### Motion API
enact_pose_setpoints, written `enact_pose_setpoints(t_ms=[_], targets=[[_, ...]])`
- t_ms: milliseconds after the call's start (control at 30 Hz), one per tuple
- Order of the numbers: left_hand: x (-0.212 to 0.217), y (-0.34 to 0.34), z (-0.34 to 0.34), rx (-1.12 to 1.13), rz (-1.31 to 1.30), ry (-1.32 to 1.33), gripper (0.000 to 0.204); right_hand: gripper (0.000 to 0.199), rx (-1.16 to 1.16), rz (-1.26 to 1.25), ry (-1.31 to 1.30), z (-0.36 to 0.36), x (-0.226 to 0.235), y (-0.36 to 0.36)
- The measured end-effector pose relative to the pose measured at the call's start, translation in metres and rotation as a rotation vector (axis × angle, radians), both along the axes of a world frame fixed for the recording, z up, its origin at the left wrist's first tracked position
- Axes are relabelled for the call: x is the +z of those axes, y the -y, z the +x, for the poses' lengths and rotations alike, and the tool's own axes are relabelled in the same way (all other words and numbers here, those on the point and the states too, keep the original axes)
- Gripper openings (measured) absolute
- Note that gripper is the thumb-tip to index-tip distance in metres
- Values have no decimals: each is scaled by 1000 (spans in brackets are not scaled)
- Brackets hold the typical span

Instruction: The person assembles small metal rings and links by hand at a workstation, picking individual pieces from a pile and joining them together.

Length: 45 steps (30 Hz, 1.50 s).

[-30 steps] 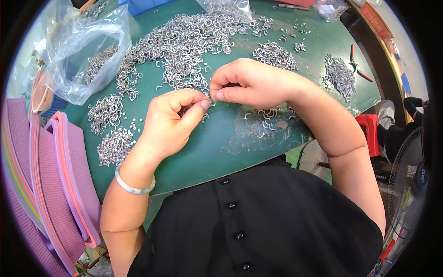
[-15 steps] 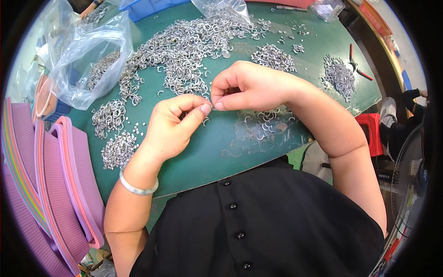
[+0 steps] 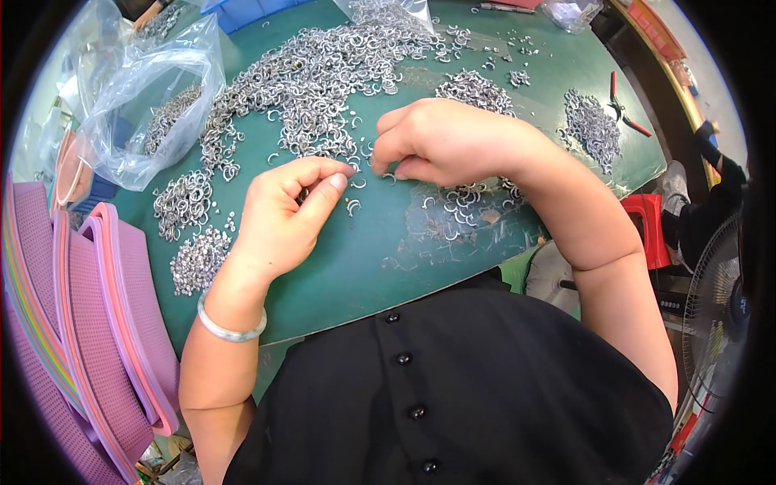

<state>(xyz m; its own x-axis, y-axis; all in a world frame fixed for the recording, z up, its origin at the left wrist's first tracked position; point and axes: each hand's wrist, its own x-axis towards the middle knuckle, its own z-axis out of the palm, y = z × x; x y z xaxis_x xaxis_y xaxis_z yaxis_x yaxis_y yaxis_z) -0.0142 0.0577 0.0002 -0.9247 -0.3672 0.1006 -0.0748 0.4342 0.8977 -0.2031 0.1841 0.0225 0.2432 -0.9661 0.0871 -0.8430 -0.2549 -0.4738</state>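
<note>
My left hand (image 3: 284,212) is closed in a pinch, thumb against forefinger. Whatever sits between those fingertips is too small to make out. To its right, my right hand (image 3: 440,145) curls down to the green table, its thumb and forefinger at a small C-shaped metal ring (image 3: 390,176). A few loose rings (image 3: 353,207) lie just below and between the hands. Beyond the fingers spreads a big heap of open grey metal rings (image 3: 315,97). Near my left wrist is a pile of small silvery pieces (image 3: 200,260), with a pile of rings (image 3: 183,202) above it.
A clear plastic bag (image 3: 153,105) holding rings stands at the far left, by a blue bin (image 3: 259,11). Red-handled pliers (image 3: 621,105) lie beside a small pile (image 3: 592,129) at the right. Purple baskets (image 3: 133,299) line the left side; a fan (image 3: 711,291) stands right.
My hands have moved apart from where their fingertips met. The left shifted left; the right lowered its fingers to a ring. The whole view has shifted slightly.
</note>
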Motion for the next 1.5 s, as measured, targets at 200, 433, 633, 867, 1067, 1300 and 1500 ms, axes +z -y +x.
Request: enact_pose_setpoints(t_ms=[200,433,633,867,1067,1300,1500], targets=[[8,6,0,104,429,103,15,14,-34,54,36,1,-7,3],[12,10,3,56,652,137,24,13,-33,71,88,4,-1,7],[11,13,1,-99,1085,80,39,9,14,-366,345,30,-8,20],[6,28,4,-5,1102,47,36,7,-161,-238,188,15,-12,15],[6,32,7,34,998,-12,28,8,-221,-136,72,25,-16,12],[6,30,7,50,987,-8,25,12,-234,-46,3,32,-15,11],[3,30,7,22,926,36,30,11,-178,-70,9,31,-15,10]])
